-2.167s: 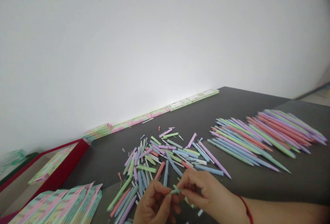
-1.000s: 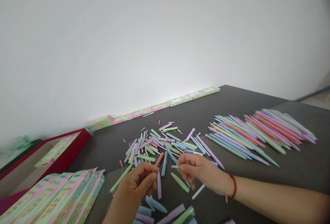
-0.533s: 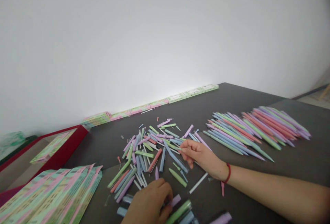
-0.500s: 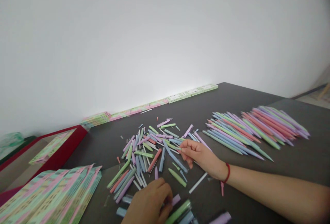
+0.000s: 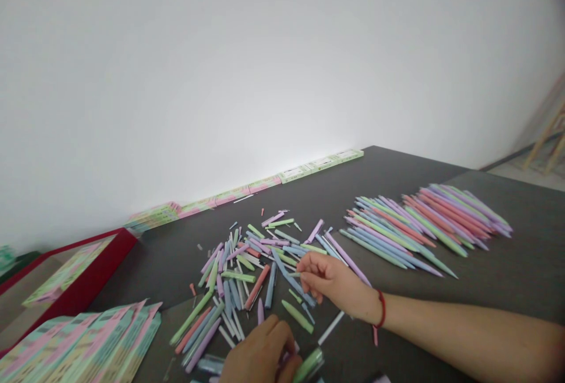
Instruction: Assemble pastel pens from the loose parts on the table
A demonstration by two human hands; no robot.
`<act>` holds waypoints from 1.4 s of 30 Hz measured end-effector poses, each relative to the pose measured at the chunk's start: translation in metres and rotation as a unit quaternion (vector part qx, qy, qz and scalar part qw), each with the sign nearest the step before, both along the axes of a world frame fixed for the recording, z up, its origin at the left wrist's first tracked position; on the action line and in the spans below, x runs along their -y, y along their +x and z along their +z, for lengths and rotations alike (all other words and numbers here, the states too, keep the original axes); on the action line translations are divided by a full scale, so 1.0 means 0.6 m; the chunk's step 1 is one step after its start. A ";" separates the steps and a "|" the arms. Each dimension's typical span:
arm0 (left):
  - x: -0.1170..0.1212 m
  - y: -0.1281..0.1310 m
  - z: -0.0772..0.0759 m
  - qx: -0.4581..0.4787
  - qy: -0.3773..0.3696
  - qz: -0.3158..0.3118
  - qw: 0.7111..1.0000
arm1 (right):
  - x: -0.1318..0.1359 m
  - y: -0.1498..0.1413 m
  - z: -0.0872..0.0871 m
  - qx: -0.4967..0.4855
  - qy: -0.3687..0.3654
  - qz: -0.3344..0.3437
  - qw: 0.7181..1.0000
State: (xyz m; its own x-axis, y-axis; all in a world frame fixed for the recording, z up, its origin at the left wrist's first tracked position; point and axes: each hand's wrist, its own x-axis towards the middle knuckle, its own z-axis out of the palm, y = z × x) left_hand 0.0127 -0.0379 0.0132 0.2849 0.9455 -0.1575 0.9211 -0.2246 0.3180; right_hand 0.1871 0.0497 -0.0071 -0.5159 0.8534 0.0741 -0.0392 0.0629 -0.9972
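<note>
The dark table (image 5: 375, 195), in my head view, bears a pile of pen parts (image 5: 239, 277); at its right side my right hand (image 5: 329, 284) pinches a small pale piece (image 5: 294, 275), best held lightly, end exposed. At the pile's near edge, my left hand (image 5: 263, 350) shows mostly its back; I cannot tell its grip.

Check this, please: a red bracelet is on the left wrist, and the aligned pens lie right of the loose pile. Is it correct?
Not quite: the head view shows the red bracelet on the right wrist, not the left. The aligned pens do lie right of the loose pile.
</note>
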 end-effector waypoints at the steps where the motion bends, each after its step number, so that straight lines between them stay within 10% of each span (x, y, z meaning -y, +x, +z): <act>1: -0.004 -0.002 0.001 0.004 0.021 0.007 1.000 | 0.001 0.000 -0.001 0.005 0.004 0.000 1.000; 14: -0.020 -0.035 -0.008 0.003 0.065 0.015 0.998 | -0.001 -0.003 -0.007 -0.004 -0.025 0.006 1.000; 25: -0.045 -0.110 0.064 -0.067 0.079 0.184 0.977 | -0.021 0.006 -0.009 -0.190 -0.130 -0.031 0.973; 37: -0.041 -0.078 -0.046 -0.178 0.125 0.032 0.975 | -0.042 0.019 -0.013 -0.118 -0.015 -0.118 0.986; 42: -0.046 -0.112 0.018 -0.130 0.148 0.108 0.975 | -0.028 0.017 0.001 -0.070 0.017 -0.084 0.994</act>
State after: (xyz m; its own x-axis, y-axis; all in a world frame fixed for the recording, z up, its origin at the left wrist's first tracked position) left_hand -0.0545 -0.0106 0.0242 0.0603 0.9941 0.0906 0.9979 -0.0623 0.0194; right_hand 0.1973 0.0664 -0.0067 -0.3485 0.9226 0.1655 -0.1644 0.1137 -0.9798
